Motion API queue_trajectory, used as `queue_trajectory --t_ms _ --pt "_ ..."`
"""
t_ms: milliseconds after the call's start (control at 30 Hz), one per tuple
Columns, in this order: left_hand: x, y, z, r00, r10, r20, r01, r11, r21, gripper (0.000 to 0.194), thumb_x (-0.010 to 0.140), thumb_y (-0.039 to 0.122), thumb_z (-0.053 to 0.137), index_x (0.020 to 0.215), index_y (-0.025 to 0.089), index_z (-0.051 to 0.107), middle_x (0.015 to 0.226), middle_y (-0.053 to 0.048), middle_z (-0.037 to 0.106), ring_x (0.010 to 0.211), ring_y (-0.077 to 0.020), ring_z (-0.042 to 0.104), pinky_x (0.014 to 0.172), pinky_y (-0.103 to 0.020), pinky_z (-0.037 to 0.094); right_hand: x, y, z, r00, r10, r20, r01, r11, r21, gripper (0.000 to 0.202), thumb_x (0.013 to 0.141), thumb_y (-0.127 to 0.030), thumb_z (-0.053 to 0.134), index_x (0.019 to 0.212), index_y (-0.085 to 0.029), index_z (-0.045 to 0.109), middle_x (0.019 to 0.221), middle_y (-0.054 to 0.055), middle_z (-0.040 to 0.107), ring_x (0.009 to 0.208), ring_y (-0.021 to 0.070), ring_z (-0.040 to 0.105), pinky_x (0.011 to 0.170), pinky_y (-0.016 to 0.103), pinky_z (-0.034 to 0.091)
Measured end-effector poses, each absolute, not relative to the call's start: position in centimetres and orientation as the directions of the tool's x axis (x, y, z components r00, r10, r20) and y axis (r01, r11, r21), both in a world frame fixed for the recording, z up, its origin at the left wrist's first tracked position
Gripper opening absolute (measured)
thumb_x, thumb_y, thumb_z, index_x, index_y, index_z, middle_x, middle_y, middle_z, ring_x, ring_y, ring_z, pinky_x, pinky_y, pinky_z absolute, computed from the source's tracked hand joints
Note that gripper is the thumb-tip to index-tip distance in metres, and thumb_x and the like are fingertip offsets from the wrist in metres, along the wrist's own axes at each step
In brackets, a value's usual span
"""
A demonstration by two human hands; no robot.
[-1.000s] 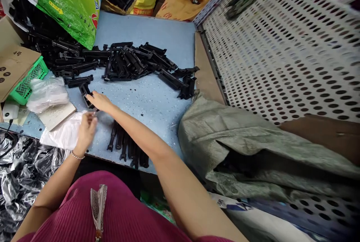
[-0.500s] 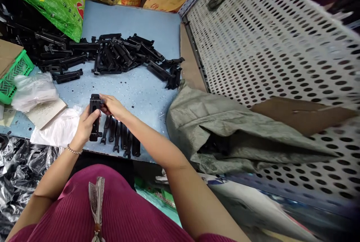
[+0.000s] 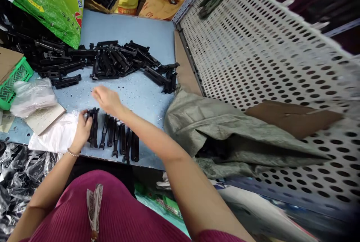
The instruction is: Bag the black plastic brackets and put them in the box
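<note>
My left hand (image 3: 82, 129) rests at the left end of a row of long black plastic parts. Its thumb and fingers are closed around a black plastic part (image 3: 91, 127) standing among them. Right of it, several more narrow black parts (image 3: 116, 137) lie side by side near the table's front edge, some with forked ends. My right hand (image 3: 107, 100) is above the table, beyond the row, its fingers curled and smeared by motion. Nothing can be made out in it. A heap of similar black parts (image 3: 118, 60) lies farther back.
On the blue table (image 3: 126, 26), a white plastic bag (image 3: 57, 131), a cardboard piece (image 3: 46, 120) and a green basket (image 3: 21, 75) are at left. A green sack (image 3: 60, 5) stands behind. A grey cloth sack (image 3: 208, 122) and a perforated white panel (image 3: 253, 47) bound the right.
The black part held up in both hands has been lowered to the row's left end with my left hand. My right hand has let go of it and moved slightly up. The view has shifted a little.
</note>
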State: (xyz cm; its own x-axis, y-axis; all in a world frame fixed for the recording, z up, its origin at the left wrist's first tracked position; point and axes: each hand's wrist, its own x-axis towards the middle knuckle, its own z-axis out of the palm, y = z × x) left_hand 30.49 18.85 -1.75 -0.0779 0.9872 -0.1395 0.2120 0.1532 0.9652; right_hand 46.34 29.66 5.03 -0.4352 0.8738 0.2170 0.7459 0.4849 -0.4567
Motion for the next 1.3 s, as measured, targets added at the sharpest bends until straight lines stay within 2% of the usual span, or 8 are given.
queue_trajectory --t_ms 133,333,533,600,833,1000,1200,1300 --pt "32.2 16.1 -4.7 -0.005 0.999 0.041 0.434 -0.035 0.9 0.04 0.098 0.03 0.048 0.135 0.015 0.054 0.141 -0.02 0.055 0.14 -0.0296 0.05 0.122 -0.052 0.037 46.2 39.6 5.3 0.004 0.982 0.187 0.922 0.068 -0.381 0.05 0.107 -0.035 0.041 0.146 -0.006 0.047 0.143 0.027 0.049 0.129 0.0384 0.049 0.096 0.047 0.048" --pt "30.3 17.2 -4.0 -0.009 0.997 0.081 0.371 -0.072 0.926 0.044 0.098 0.042 0.055 0.136 0.02 0.057 0.143 -0.017 0.055 0.139 -0.0303 0.05 0.118 -0.053 0.041 48.7 42.0 5.6 0.205 0.975 -0.083 0.611 -0.193 -0.768 0.038 0.107 -0.031 0.037 0.119 -0.006 0.063 0.129 0.025 0.059 0.116 0.0297 0.06 0.091 0.041 0.053" --pt "31.6 21.8 0.4 0.02 0.997 -0.068 -0.38 0.071 0.922 0.068 0.089 0.071 0.06 0.141 0.028 0.053 0.145 -0.013 0.06 0.129 -0.0273 0.062 0.109 -0.045 0.05 50.1 29.0 2.7 -0.405 0.849 -0.339 -0.123 -0.418 -0.9 0.034 0.102 -0.042 0.039 0.092 -0.018 0.062 0.07 0.001 0.059 0.054 0.0123 0.046 0.054 0.025 0.048" --pt "32.5 22.4 2.1 0.055 0.994 -0.098 -0.528 0.112 0.842 0.071 0.086 0.076 0.059 0.136 0.025 0.054 0.132 -0.013 0.067 0.116 -0.0264 0.069 0.095 -0.04 0.058 50.0 24.7 2.2 -0.574 0.734 -0.363 -0.086 -0.495 -0.865 0.035 0.097 -0.05 0.048 0.086 -0.019 0.06 0.069 0.002 0.06 0.053 0.0133 0.048 0.054 0.028 0.049" --pt "33.1 19.7 4.4 -0.014 0.984 -0.175 -0.244 0.166 0.955 0.054 0.09 0.065 0.063 0.123 0.022 0.057 0.102 -0.004 0.069 0.091 -0.0191 0.071 0.077 -0.03 0.059 48.6 23.6 6.2 -0.182 0.97 0.163 0.528 0.236 -0.816 0.052 0.095 -0.072 0.046 0.081 -0.022 0.053 0.083 0.006 0.061 0.084 0.0197 0.057 0.075 0.03 0.044" --pt "32.2 19.9 4.2 -0.161 0.987 0.028 0.007 -0.027 1.0 0.05 0.092 0.059 0.064 0.124 0.022 0.056 0.112 -0.006 0.066 0.098 -0.0173 0.066 0.087 -0.028 0.055 46.8 24.8 6.4 -0.406 0.906 -0.118 0.259 -0.01 -0.966 0.063 0.101 -0.074 0.016 0.071 -0.024 0.041 0.055 -0.003 0.04 0.051 0.0134 0.037 0.052 0.027 0.034" --pt "30.5 21.3 4.6 -0.122 0.98 -0.155 -0.135 0.138 0.981 0.045 0.093 0.064 0.057 0.111 0.023 0.054 0.08 0.001 0.062 0.063 -0.0131 0.065 0.055 -0.022 0.052 47.1 18.1 3.4 -0.448 0.894 -0.002 0.602 0.3 -0.74 0.047 0.101 -0.064 0.042 0.082 -0.021 0.049 0.082 0.006 0.059 0.077 0.0191 0.056 0.071 0.031 0.042" --pt "29.6 22.0 4.2 -0.078 0.989 -0.125 -0.023 0.124 0.992 0.044 0.096 0.063 0.053 0.113 0.022 0.056 0.083 -0.001 0.067 0.065 -0.0154 0.068 0.058 -0.024 0.054 47.1 16.9 2.4 -0.515 0.836 -0.19 0.552 0.154 -0.819 0.043 0.108 -0.052 0.032 0.083 -0.021 0.049 0.078 0.003 0.059 0.071 0.016 0.056 0.069 0.029 0.045"
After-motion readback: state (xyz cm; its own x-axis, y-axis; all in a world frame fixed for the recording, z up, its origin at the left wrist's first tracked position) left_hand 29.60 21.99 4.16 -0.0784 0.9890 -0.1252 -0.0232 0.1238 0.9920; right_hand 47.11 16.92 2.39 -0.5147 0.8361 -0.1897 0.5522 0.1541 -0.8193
